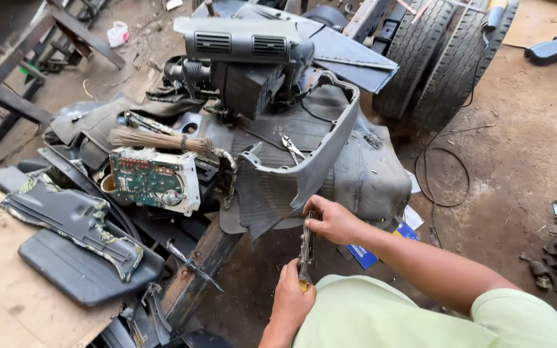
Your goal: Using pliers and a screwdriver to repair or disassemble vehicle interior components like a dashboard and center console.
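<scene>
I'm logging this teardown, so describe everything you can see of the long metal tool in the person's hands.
The long, dark, worn metal hand tool stands nearly upright. The left hand grips its lower end, where a bit of yellow shows; the right hand holds its top, just below the grey plastic dashboard shell. Its exact type is unclear.

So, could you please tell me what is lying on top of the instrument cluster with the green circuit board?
A bundle of thin brown sticks rests across the instrument cluster. What is beneath the cluster is covered by it.
</scene>
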